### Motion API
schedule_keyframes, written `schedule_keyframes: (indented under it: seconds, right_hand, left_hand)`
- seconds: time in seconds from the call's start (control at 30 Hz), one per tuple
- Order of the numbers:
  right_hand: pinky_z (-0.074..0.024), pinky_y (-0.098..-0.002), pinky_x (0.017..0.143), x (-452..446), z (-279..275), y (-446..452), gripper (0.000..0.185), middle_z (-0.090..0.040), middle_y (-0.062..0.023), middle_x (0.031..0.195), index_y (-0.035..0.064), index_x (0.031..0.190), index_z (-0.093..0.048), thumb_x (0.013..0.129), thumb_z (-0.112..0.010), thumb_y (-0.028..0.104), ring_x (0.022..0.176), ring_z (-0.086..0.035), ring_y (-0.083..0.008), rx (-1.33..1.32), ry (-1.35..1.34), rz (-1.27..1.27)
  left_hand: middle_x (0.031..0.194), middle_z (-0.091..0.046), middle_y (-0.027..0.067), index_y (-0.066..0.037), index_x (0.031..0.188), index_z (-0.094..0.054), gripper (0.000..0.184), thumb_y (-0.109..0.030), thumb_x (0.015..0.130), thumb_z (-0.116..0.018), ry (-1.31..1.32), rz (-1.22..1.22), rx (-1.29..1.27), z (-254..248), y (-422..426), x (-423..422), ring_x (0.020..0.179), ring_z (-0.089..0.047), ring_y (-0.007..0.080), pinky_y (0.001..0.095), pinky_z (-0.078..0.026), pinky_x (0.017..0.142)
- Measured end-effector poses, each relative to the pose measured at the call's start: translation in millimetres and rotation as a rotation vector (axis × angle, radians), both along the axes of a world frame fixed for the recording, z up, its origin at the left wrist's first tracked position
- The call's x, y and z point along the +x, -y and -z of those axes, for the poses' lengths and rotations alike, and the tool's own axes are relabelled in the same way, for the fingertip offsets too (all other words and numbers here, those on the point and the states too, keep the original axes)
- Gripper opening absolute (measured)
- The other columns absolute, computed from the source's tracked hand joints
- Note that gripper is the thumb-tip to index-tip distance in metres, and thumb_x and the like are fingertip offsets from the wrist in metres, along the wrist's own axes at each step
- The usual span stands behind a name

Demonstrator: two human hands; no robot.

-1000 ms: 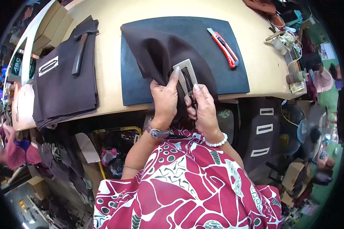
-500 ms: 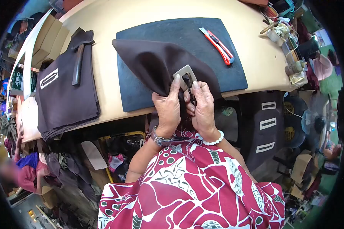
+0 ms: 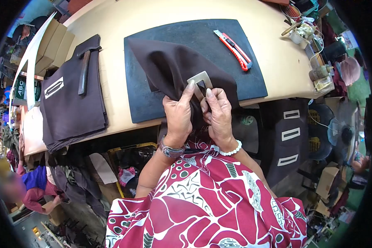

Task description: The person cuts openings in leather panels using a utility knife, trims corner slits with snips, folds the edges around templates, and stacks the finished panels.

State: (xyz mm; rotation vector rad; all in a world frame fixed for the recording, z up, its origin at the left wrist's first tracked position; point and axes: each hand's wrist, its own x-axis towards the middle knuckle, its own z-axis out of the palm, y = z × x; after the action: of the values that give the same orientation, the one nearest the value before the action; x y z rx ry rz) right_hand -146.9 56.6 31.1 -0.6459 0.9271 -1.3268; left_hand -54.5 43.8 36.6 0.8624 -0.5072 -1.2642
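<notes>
A dark brown, leather-like sheet (image 3: pixel 169 62) is bunched up in front of me over a dark blue-black mat, its far end raised off it. Set on the sheet is a beige rectangular frame (image 3: pixel 201 77) with a slot through its middle. My left hand (image 3: pixel 178 120) grips the sheet at the frame's left side, thumb on the frame. The fingers of my right hand (image 3: pixel 220 118) are closed at the frame's lower right, thumb by the slot. Dark material shows in the slot; what lies behind the right fingers is hidden.
The mat (image 3: pixel 144 109) carries a red utility knife (image 3: pixel 234 49) at its right. A hammer (image 3: pixel 84 72) rests on a stack of brown sheets (image 3: pixel 72 107) at left. Another brown sheet (image 3: pixel 277 144) with beige rectangles hangs at right. A person (image 3: pixel 39 186) is at lower left.
The sheet's far tip has folded down and to the right. My left hand has shifted slightly left and down, while my right thumb has moved a little closer to the slot.
</notes>
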Motion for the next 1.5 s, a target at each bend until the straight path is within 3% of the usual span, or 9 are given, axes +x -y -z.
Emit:
schedule_keyframes:
  seconds: [0.1,0.2,0.27,0.4,0.47,0.7,1.07,1.33,1.5]
  right_hand:
    - [-0.0262,-0.0170,0.039,-6.7,-2.8,2.1,0.020,-0.047,0.0028,0.060,0.0081,0.092,-0.045,0.091,-0.058,0.023,0.045,-0.036,-0.0018,0.040,-0.007,-0.050]
    - [-0.0348,-0.0198,0.043,-20.9,-0.9,0.9,0.027,-0.053,0.0000,0.063,0.0033,0.099,-0.046,0.087,-0.064,0.019,0.049,-0.045,-0.0054,-0.263,-0.442,-0.015]
    - [-0.0477,-0.0261,0.056,-30.6,-25.4,-4.5,0.034,-0.065,-0.0125,0.076,0.0008,0.100,-0.050,0.078,-0.072,0.014,0.067,-0.065,-0.0151,-0.396,-0.840,-0.014]
    - [-0.0495,-0.0302,0.055,-49.4,-28.9,13.4,0.055,-0.063,-0.0069,0.075,0.0043,0.112,-0.060,0.059,-0.070,0.006,0.064,-0.064,-0.0202,-0.985,-1.270,0.016]
    - [-0.0489,-0.0292,0.053,-50.8,-36.9,20.2,0.044,-0.056,-0.0041,0.072,0.0066,0.108,-0.062,0.064,-0.067,0.005,0.061,-0.061,-0.0179,-1.011,-1.485,-0.074]
    - [-0.0499,-0.0296,0.053,-35.8,-45.8,40.2,0.016,-0.055,-0.0056,0.086,0.0055,0.082,-0.061,0.068,-0.066,0.004,0.063,-0.062,-0.0172,-1.102,-1.359,-0.069]
    - [-0.0502,-0.0360,0.059,-4.4,-44.9,50.9,0.014,-0.060,-0.0102,0.087,0.0033,0.082,-0.059,0.069,-0.064,0.000,0.071,-0.062,-0.0300,-0.926,-1.151,-0.099]
    - [-0.0474,-0.0253,0.059,15.0,-46.9,55.4,0.008,-0.059,-0.0043,0.071,-0.0008,0.076,-0.056,0.080,-0.063,0.002,0.067,-0.055,-0.0081,-0.253,-0.679,-0.312]
    - [-0.0474,-0.0249,0.075,-10.9,-33.8,59.5,0.033,-0.061,-0.0066,0.090,-0.0046,0.109,-0.058,0.080,-0.067,0.009,0.084,-0.056,-0.0104,-0.372,-0.580,-0.080]
  left_hand:
    - [0.095,-0.065,0.0041,0.000,0.099,-0.062,0.017,-0.008,0.084,-0.065,0.026,0.000,0.021,-0.7,3.1,1.6,0.082,-0.060,0.0106,0.0255,-0.047,0.074]
    - [0.099,-0.064,0.0078,0.003,0.104,-0.060,0.024,-0.007,0.083,-0.065,0.054,0.007,0.034,-15.6,10.5,5.0,0.086,-0.062,0.0147,0.0282,-0.048,0.080]
    - [0.100,-0.064,0.0080,0.002,0.105,-0.060,0.024,-0.007,0.084,-0.064,0.036,0.058,0.059,-13.3,14.3,9.5,0.087,-0.062,0.0145,0.0282,-0.048,0.080]
    - [0.100,-0.065,0.0070,0.004,0.105,-0.060,0.022,-0.006,0.085,-0.062,0.104,0.232,0.079,-16.8,13.2,14.6,0.088,-0.061,0.0135,0.0279,-0.048,0.080]
    - [0.099,-0.064,0.0072,0.004,0.103,-0.060,0.022,-0.008,0.084,-0.063,0.117,0.290,0.066,-15.5,9.8,15.7,0.086,-0.061,0.0126,0.0277,-0.049,0.078]
    - [0.093,-0.065,0.0089,0.006,0.100,-0.060,0.023,-0.008,0.083,-0.066,0.138,0.261,0.122,-4.6,3.1,30.5,0.081,-0.062,0.0128,0.0256,-0.051,0.072]
    - [0.101,-0.064,0.0092,0.004,0.108,-0.057,0.031,-0.005,0.080,-0.068,0.203,0.152,0.218,0.3,4.2,52.8,0.089,-0.061,0.0138,0.0274,-0.050,0.079]
    - [0.099,-0.065,0.0040,-0.001,0.106,-0.061,0.025,-0.008,0.083,-0.066,0.139,0.402,0.088,-8.5,-2.7,69.0,0.086,-0.060,0.0097,0.0253,-0.049,0.076]
    - [0.095,-0.066,0.0056,0.001,0.105,-0.062,0.026,-0.014,0.084,-0.067,0.167,0.315,0.047,-15.5,6.1,57.6,0.083,-0.062,0.0106,0.0243,-0.050,0.073]
